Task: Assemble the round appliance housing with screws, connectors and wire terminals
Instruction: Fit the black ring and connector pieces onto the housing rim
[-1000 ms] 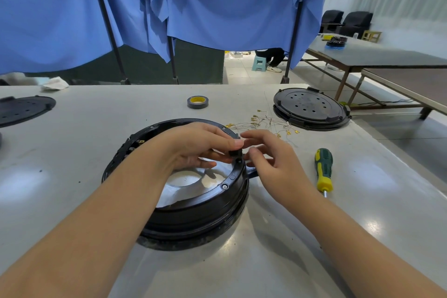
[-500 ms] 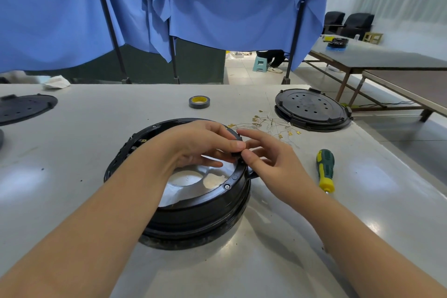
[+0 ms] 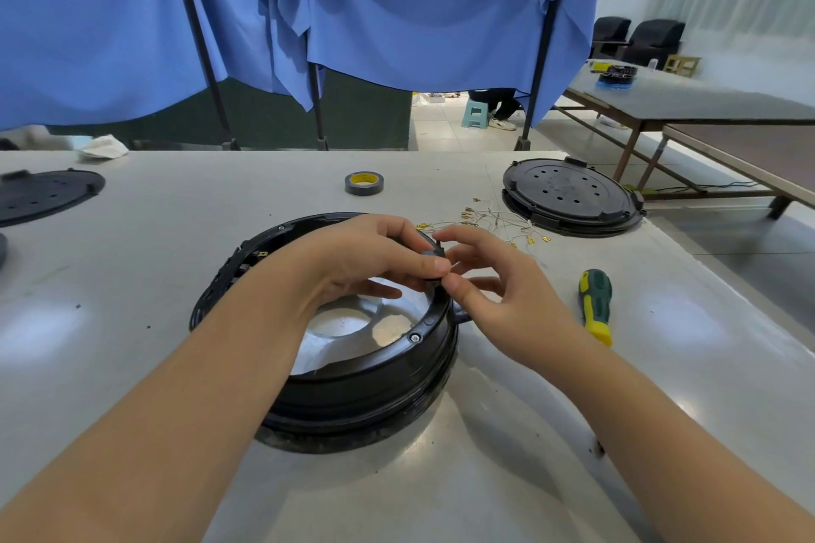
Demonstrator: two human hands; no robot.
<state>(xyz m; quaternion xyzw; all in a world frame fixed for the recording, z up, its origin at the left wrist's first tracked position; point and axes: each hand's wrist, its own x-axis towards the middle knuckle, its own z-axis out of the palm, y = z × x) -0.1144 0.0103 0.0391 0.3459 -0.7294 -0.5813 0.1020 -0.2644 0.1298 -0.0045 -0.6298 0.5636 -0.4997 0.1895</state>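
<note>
The round black housing (image 3: 379, 370) stands on the grey table (image 3: 132, 278) in front of me, open side up, with a shiny metal floor inside. My left hand (image 3: 366, 260) reaches over its far right rim and pinches a small black connector part (image 3: 431, 257) there. My right hand (image 3: 489, 291) comes in from the right, its thumb and forefinger pinching the same part at the rim. A bunch of thin wires with brass terminals (image 3: 489, 220) lies just behind the hands. A green and yellow screwdriver (image 3: 595, 304) lies to the right.
A black round cover (image 3: 569, 196) sits at the back right, another black cover (image 3: 44, 194) at the far left. A roll of tape (image 3: 364, 183) lies at the back centre. Blue cloth (image 3: 397, 4) hangs behind the table; more tables stand to the right.
Both hands have stayed at the housing's right rim. The right hand's fingers have shifted slightly on the small black part, and the view has moved a little closer.
</note>
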